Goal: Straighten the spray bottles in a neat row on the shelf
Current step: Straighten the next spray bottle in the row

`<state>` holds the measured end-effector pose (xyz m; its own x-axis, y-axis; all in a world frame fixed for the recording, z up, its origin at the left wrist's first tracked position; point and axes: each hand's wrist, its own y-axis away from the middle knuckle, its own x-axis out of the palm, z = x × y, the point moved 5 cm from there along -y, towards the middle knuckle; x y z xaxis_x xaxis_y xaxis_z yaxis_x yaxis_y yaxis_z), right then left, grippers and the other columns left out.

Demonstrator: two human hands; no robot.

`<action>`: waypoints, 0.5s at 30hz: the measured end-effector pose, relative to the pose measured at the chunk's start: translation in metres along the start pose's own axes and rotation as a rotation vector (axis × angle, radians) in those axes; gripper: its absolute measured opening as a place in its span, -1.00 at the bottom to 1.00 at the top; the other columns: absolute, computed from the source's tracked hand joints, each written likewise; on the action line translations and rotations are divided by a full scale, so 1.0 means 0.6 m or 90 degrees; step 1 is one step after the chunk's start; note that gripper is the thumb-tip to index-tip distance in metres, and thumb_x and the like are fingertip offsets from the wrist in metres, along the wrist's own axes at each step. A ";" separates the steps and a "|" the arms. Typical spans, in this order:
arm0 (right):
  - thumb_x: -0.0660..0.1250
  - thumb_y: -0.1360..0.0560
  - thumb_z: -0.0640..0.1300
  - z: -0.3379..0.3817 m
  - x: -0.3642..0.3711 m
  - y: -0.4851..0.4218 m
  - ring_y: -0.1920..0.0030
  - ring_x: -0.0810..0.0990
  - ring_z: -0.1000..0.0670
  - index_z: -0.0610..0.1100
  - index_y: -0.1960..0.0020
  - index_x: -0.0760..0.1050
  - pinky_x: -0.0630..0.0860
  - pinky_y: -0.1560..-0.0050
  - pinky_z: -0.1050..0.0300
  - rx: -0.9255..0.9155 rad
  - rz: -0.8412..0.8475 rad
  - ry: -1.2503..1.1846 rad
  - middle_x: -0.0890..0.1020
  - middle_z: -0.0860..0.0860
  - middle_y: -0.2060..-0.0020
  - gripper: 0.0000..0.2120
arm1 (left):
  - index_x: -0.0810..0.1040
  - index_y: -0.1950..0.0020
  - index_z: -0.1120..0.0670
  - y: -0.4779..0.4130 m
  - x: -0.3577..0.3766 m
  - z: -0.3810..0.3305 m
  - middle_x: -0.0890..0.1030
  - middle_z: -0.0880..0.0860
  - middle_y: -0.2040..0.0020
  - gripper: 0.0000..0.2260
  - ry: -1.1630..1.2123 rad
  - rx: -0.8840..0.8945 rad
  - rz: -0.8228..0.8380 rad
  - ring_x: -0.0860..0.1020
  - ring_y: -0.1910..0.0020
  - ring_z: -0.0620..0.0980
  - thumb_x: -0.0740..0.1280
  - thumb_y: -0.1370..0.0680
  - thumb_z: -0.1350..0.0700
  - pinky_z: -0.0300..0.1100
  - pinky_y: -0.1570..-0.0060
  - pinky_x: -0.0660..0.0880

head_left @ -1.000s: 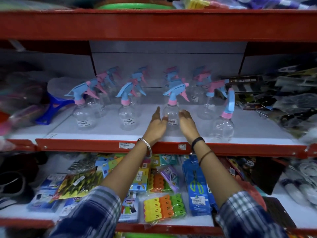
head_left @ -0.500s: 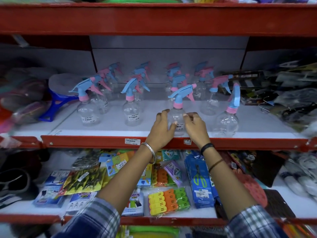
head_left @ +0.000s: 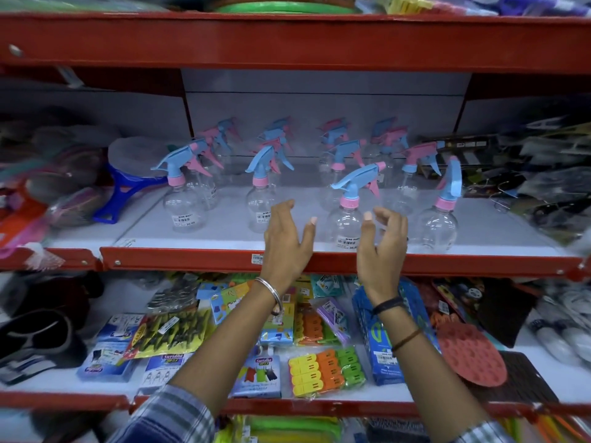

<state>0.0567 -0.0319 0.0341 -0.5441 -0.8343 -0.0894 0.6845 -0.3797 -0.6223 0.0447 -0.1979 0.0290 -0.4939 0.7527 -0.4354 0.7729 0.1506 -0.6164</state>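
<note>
Rear spray bottles (head_left: 332,135) blurred, overlapping; right-edge goods (head_left: 550,174) smeared; front bottle (head_left: 347,225) label partly behind right hand (head_left: 382,247).

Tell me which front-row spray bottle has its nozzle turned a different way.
The rightmost clear plastic spray bottle: its blue trigger head points up and away, while the other three front bottles' nozzles point left.

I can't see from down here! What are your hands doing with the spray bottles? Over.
Left hand open, right hand open, either side of the front spray bottle, not touching. Bottle upright near the shelf edge. Nothing in the way.
</note>
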 end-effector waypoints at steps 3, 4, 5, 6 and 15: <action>0.18 -0.55 -0.14 0.055 0.036 0.034 -0.02 0.47 0.08 -0.19 -0.07 0.47 0.37 -0.05 0.38 -0.113 0.047 -0.066 0.49 0.00 0.02 -0.82 | 0.29 -0.29 0.18 -0.024 -0.053 0.036 0.40 0.17 -0.22 -0.63 -0.016 -0.009 -0.103 0.37 -0.23 0.11 0.19 -0.57 0.00 -0.02 -0.26 0.33; 0.19 -0.55 -0.16 0.068 0.059 0.042 -0.01 0.47 0.10 -0.19 -0.06 0.47 0.38 -0.05 0.38 -0.131 0.092 -0.077 0.49 0.00 0.02 -0.84 | 0.29 -0.28 0.20 -0.033 -0.067 0.050 0.40 0.18 -0.23 -0.63 -0.014 -0.022 -0.119 0.37 -0.23 0.12 0.17 -0.57 0.00 -0.03 -0.26 0.31; 0.19 -0.55 -0.16 0.079 0.092 0.050 -0.03 0.47 0.10 -0.19 -0.07 0.47 0.41 -0.07 0.33 -0.134 0.140 -0.087 0.49 0.00 0.01 -0.83 | 0.29 -0.29 0.21 -0.045 -0.083 0.070 0.39 0.19 -0.24 -0.62 -0.006 -0.038 -0.128 0.36 -0.25 0.13 0.16 -0.57 0.00 -0.03 -0.26 0.30; 0.19 -0.55 -0.14 0.080 0.116 0.052 -0.05 0.48 0.08 -0.18 -0.10 0.46 0.43 -0.10 0.25 -0.123 0.187 -0.091 0.49 0.00 -0.01 -0.82 | 0.28 -0.30 0.23 -0.054 -0.087 0.084 0.38 0.21 -0.26 -0.60 0.007 -0.056 -0.128 0.35 -0.27 0.15 0.15 -0.58 0.00 -0.03 -0.28 0.28; 0.06 -0.59 0.01 0.027 0.294 0.019 -0.44 0.25 -0.13 -0.17 -0.46 0.14 0.23 -0.33 0.13 0.232 0.399 -0.007 0.20 -0.12 -0.49 -0.51 | -0.01 -0.51 0.10 -0.100 -0.076 0.194 0.08 0.10 -0.55 -0.44 0.122 -0.221 0.150 0.15 -0.50 0.08 0.13 -0.60 -0.04 0.02 -0.47 0.15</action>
<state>-0.0237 -0.1900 0.0240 0.0069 -0.9423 -0.3346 0.9855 0.0632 -0.1577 -0.0255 -0.3159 0.0097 -0.2312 0.8919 -0.3887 0.9593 0.1424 -0.2437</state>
